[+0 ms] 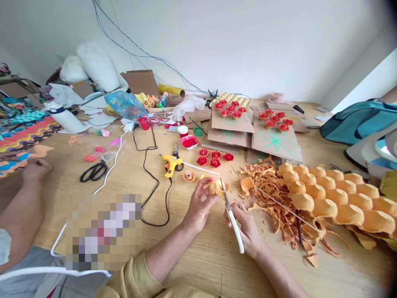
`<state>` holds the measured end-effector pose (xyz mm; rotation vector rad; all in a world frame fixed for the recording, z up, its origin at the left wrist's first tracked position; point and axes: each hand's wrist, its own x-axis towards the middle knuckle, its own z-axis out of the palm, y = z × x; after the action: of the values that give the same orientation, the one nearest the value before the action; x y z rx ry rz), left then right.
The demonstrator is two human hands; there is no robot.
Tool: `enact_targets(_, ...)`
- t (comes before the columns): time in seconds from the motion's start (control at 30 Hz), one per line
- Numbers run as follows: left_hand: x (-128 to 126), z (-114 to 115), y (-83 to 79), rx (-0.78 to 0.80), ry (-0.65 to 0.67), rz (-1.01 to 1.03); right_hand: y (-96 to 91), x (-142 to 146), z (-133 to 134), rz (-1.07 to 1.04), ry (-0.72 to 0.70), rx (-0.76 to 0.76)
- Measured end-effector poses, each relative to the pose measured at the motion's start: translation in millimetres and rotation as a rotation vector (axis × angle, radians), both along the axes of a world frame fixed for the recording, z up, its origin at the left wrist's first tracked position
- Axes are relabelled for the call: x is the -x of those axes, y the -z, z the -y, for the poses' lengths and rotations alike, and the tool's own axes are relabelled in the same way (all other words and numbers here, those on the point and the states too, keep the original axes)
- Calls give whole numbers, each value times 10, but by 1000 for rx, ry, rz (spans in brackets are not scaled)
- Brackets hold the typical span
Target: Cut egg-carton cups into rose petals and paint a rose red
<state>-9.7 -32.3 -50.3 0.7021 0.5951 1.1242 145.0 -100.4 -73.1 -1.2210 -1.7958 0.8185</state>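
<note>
Between the fingers of my left hand (198,207) is an orange egg-carton cup (214,188), cut from moulded pulp. My right hand (246,227) grips white-handled scissors (235,227), whose blades point up and lie against the cup's right edge. Just beyond my left hand sits a small rolled orange flower (189,176). Farther back are several red paper roses (215,155). To the right of the scissors, a loose cup piece (247,184) lies beside a heap of orange trimmings (276,203).
An orange egg tray (335,198) lies at the right. A yellow glue gun (171,165), its cord and a dish of red paint (189,142) are ahead. Black scissors (94,171) lie left, near a co-worker's hand (36,169). Stacked cardboard (231,134) carries more red roses.
</note>
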Motion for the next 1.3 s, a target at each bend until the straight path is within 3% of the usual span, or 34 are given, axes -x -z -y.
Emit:
enact_targets(0.53,63,-69,1,-15,-28,10,27,11,-1,28,87,-22)
enact_targets(0.7,49,-25,0,-8,21,-14,48,-24,-27,-189,193,79)
enact_targets(0.87,3,44,26,-35,80,-70,22,-11,-47,-512,205,159)
enact_targets(1.07,-46,108,95,-117,204,-121,-18,30,-60,-573,329,146)
enact_targets(1.3,-12,42,112,-73,298,-98,-45,-45,-24,-468,192,179)
